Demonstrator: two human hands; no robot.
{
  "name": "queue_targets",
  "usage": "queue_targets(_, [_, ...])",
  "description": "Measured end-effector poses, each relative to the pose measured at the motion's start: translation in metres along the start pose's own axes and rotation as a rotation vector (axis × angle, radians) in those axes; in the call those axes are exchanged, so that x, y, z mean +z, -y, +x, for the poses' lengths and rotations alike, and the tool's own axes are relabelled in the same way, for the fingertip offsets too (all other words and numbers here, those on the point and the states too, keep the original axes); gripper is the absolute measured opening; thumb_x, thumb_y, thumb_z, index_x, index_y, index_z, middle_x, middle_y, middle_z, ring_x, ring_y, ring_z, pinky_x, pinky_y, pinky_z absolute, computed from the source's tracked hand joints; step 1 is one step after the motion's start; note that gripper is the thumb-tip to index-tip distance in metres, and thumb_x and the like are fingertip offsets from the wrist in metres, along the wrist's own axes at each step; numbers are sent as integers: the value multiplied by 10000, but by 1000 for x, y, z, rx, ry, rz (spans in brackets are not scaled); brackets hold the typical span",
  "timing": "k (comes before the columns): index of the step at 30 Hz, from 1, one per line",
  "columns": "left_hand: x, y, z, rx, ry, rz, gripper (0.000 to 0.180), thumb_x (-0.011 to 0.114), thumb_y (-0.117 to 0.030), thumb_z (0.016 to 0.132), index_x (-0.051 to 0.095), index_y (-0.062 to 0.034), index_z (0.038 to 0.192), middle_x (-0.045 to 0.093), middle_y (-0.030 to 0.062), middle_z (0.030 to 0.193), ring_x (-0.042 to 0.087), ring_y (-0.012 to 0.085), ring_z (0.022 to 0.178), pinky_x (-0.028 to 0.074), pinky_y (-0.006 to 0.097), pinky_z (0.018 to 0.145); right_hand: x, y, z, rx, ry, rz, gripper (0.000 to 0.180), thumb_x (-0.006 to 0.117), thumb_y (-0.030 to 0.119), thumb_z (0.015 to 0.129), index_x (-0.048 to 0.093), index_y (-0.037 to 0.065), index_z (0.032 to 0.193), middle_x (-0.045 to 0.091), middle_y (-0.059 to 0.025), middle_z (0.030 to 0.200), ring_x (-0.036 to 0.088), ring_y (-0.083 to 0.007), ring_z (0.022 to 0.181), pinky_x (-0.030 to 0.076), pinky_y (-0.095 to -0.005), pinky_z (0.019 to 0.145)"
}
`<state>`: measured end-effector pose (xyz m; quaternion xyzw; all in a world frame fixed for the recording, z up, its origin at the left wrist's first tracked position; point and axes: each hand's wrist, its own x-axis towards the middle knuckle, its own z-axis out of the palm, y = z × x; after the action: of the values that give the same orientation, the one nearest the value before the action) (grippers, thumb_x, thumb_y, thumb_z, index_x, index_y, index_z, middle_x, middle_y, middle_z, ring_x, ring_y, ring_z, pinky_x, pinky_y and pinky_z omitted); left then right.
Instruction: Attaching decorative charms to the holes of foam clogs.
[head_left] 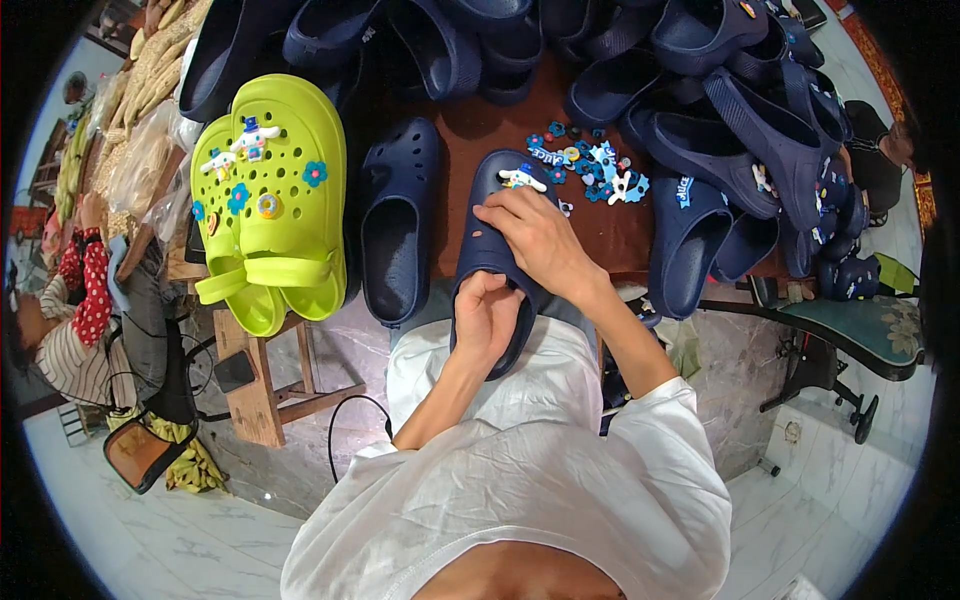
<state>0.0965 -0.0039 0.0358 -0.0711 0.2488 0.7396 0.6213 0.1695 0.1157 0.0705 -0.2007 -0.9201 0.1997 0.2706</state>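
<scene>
Overhanging the surface (628, 240), the navy clog (479, 252) is clamped from above by the right hand (545, 238), probably for steadiness; the left hand (484, 318) is tucked inside, its grip impossible to tell.

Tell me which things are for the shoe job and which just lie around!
For the job:
navy clog, left hand at its opening, right hand on top
white charm on its toe
loose charms
probably other navy clogs, lime-green clogs

Seemingly lying about:
wooden stool
green chair
plastic bag
</scene>
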Motion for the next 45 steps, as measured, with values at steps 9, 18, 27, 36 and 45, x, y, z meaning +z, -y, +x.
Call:
queue_targets(9, [1, 1, -2, 5, 38, 72, 484, 546, -174, 860, 448, -52, 1318, 521, 78, 1310, 469, 228, 1232, 303, 481, 1067, -5, -2, -2, -26, 41, -8, 347, 606, 50, 766, 659, 24, 1109, 617, -89, 1110, 575, -273, 1045, 488, -388, 915])
queue_targets(18, [10, 0, -6, 42, 22, 218, 490, 555, -236, 914, 423, -39, 1343, 503, 72, 1311, 466, 203, 1220, 317, 426, 1061, -13, -8, -2, -72, 49, 11, 303, 603, 36, 773, 676, 12, 1066, 656, -110, 1081, 591, -290, 1047, 488, -399, 917])
queue_targets(27, [10, -4, 1, 40, 29, 166, 447, 541, -238, 936, 441, -57, 1333, 516, 64, 1315, 479, 188, 1213, 338, 398, 1050, -2, -14, -4, 104, -47, 216, 320, 575, -34, 802, 644, 3, 1112, 619, -141, 1135, 559, -318, 1081, 442, -408, 964])
queue_targets(36, [9, -11, 6, 40, 51, 70, 413, 535, -192, 940, 441, -62, 1320, 499, 76, 1311, 470, 191, 1215, 341, 397, 1057, 5, -1, -18, 132, -164, 255, 382, 528, -104, 787, 643, 46, 1119, 595, -148, 1097, 572, -335, 1040, 477, -411, 905])
queue_targets(45, [12, -16, 14, 122, -11, 60, 444, 587, -116, 898, 467, -40, 1319, 516, 94, 1339, 490, 243, 1239, 364, 415, 1074, -18, -61, -74, 526, -347, -44, 219, 544, 1, 870, 649, 56, 1054, 603, -146, 1000, 590, -332, 933, 483, -398, 806])
